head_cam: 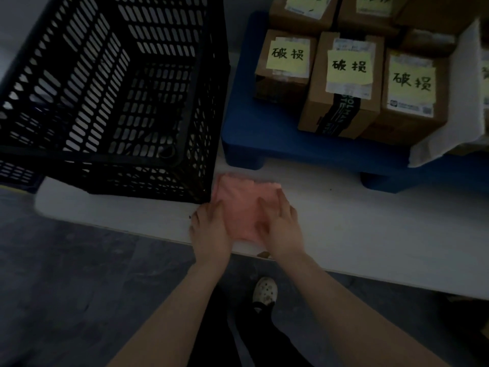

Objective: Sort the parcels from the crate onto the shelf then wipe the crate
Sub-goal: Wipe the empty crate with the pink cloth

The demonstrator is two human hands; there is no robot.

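Note:
A folded pink cloth (pixel 244 205) lies on the white table near its front edge, just right of the black slatted crate (pixel 111 88). My left hand (pixel 209 229) rests flat on the cloth's left side. Flat on its right side lies my right hand (pixel 281 229). Both hands have straight fingers pressing the cloth down. The crate looks empty inside. Several brown cardboard parcels (pixel 344 86) with yellow handwritten notes stand on a blue platform (pixel 264 136) at the right.
The white table (pixel 370 234) runs left to right, its front edge close to my body. A white sheet-like piece (pixel 449 123) leans against the parcels at the far right. Dark floor and my shoe (pixel 264 291) show below.

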